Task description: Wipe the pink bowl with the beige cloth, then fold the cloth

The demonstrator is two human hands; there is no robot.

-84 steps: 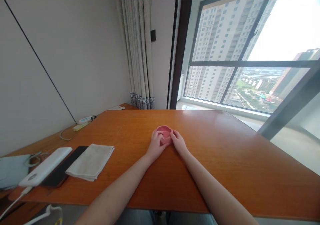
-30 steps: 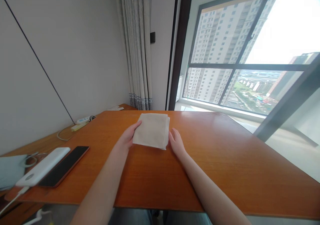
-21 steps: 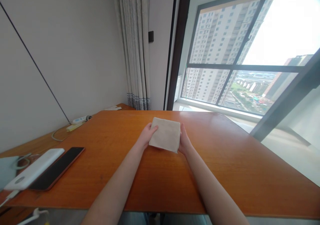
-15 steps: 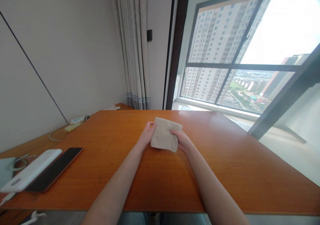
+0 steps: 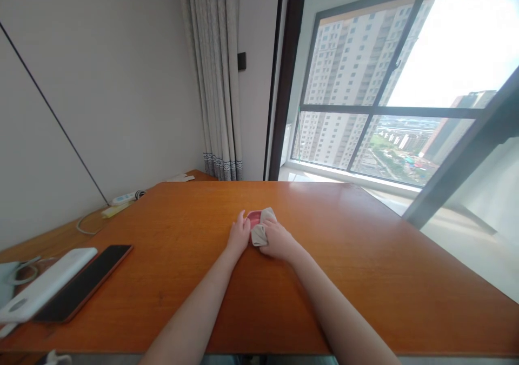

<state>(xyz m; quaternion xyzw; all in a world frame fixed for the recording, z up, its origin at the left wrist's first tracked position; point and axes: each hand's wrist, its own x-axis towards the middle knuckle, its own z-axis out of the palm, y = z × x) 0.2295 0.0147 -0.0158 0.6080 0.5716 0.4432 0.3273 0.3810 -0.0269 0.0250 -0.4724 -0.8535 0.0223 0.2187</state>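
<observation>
A small pink dish (image 5: 254, 218) is at the middle of the wooden table, partly covered by a beige cloth (image 5: 259, 236). My left hand (image 5: 239, 234) grips the dish at its left side, thumb toward the rim. Bunched in my right hand (image 5: 279, 239), the cloth presses into the right part of the dish. My right fingertips are hidden in the folds. The dish's right side and base cannot be seen.
On the left of the table (image 5: 170, 294) lie a black phone (image 5: 85, 284) and a white power bank (image 5: 48, 284) with a cable. A power strip (image 5: 124, 198) is by the wall. A grey curtain (image 5: 219, 84) and a window stand behind.
The cloth, earlier spread flat between both hands, is now bunched in my right hand against the pink dish. My left hand has left the cloth and holds the dish, which has come into sight.
</observation>
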